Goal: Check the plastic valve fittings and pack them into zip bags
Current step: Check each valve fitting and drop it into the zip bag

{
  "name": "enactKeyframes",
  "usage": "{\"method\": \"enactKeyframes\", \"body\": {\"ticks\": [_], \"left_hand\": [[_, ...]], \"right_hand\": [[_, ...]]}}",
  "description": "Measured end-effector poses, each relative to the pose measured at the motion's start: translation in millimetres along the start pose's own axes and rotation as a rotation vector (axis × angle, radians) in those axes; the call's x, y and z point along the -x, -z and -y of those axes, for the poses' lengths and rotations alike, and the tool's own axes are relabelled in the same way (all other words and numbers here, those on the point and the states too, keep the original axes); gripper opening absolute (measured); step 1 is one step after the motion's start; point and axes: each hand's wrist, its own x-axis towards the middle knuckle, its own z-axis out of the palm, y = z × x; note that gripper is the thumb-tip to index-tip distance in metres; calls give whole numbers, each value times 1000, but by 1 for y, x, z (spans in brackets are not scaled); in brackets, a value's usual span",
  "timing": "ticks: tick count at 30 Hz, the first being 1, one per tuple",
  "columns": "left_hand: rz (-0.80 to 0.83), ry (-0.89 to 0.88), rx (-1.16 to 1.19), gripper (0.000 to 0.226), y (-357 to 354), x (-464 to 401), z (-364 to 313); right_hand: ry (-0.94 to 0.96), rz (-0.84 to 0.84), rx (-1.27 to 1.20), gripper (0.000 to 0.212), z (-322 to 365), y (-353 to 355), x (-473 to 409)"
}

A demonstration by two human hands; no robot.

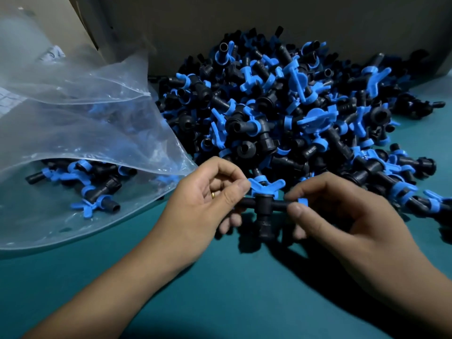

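Both my hands hold one black valve fitting (263, 207) with a blue butterfly handle, just above the green table near the front of the heap. My left hand (208, 199) pinches its left stub and the blue handle. My right hand (342, 216) grips its right stub, where a blue ring shows. A large heap of the same black and blue fittings (293, 106) lies behind. A clear zip bag (80, 133) lies open to the left, with several fittings (85, 184) inside it.
The green table top (232, 289) stretches toward me in front of the hands. A cardboard wall (244, 18) stands behind the heap. Loose fittings trail to the right edge of the table (415, 196).
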Motion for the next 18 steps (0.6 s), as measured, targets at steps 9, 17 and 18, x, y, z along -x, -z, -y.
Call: {"method": "enactKeyframes", "body": {"ticks": [9, 17, 18], "left_hand": [[11, 66, -118, 29, -1, 2, 1], [6, -136, -105, 18, 4, 5, -9], [2, -174, -134, 19, 3, 4, -10]], "right_hand": [[-86, -51, -269, 18, 1, 2, -8], [65, -92, -253, 6, 2, 3, -8], [79, -92, -229, 6, 3, 3, -8]]}}
